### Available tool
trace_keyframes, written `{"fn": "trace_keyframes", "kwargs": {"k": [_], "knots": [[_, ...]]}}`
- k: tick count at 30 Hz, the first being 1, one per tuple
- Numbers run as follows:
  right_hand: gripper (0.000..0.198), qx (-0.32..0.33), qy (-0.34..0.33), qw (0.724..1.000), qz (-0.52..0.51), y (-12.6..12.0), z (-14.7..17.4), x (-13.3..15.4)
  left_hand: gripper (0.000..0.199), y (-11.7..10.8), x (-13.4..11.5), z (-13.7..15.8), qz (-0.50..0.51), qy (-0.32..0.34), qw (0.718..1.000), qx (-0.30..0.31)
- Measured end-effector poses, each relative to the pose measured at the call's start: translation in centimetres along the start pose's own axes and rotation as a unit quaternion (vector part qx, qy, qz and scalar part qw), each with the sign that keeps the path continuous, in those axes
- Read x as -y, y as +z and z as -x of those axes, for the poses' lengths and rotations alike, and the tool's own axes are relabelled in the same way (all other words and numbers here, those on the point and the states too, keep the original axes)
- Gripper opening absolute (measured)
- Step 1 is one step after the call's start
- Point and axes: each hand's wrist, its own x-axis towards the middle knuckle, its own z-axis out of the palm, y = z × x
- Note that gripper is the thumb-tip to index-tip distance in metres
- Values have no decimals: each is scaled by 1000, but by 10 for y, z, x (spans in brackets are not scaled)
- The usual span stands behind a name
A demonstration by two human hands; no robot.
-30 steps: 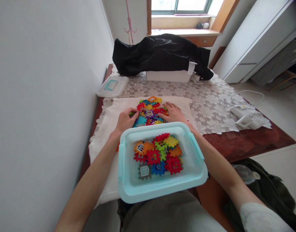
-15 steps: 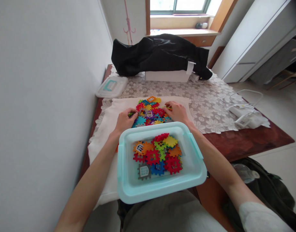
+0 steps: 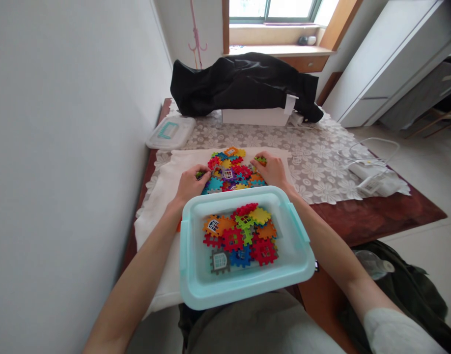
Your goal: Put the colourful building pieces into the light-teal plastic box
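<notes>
Toothed plastic tiles (image 3: 227,173) in red, yellow, orange, blue and purple lie in a loose heap on a white cloth (image 3: 157,221), just beyond a pale turquoise tub (image 3: 247,290). The person's left hand (image 3: 190,184) is at the heap's left edge, thumb and fingertips pinching a small green piece (image 3: 199,175); most of it is hidden by the fingers, so its outline cannot be told. The right hand (image 3: 272,169) is at the heap's right side, its fingers curled and seemingly pinching a yellow-green tile (image 3: 261,160), though the view is too small to be certain of the grip.

Between the forearms sits the tub, with more tiles inside: red ones, a blue one, a yellow one, and a grey tile (image 3: 220,261) with a white window insert near the front left. Beneath the cloth spreads a lace tablecloth (image 3: 317,172) over a reddish-brown table (image 3: 369,219). A clear lid (image 3: 181,132) with a turquoise handle rests near the wall, left of a black cover (image 3: 243,83) draped over a white box (image 3: 255,117).
</notes>
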Motion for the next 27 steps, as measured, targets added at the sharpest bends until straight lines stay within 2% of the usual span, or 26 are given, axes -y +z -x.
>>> {"fn": "trace_keyframes", "kwargs": {"k": [7,11,15,18,22,25,27], "knots": [[29,-5,4,999,-53,2,2,3,29,0,0,0,-4,4,1000,0],[55,-35,9,990,-135,-1,0,4,29,0,-1,0,-5,6,1000,2],[74,-48,43,964,-258,-3,0,6,29,-1,-2,0,-6,6,1000,-1],[75,-47,122,923,-361,-2,-2,7,29,-1,-3,0,-7,4,1000,-1],[70,-24,225,832,-507,-6,-7,8,30,0,-2,0,-4,6,1000,-1],[67,19,242,771,-589,-13,-11,8,29,0,-1,0,-8,7,1000,-3],[62,36,245,742,-623,-17,-12,9,29,0,-1,0,-11,7,1000,-3]]}}
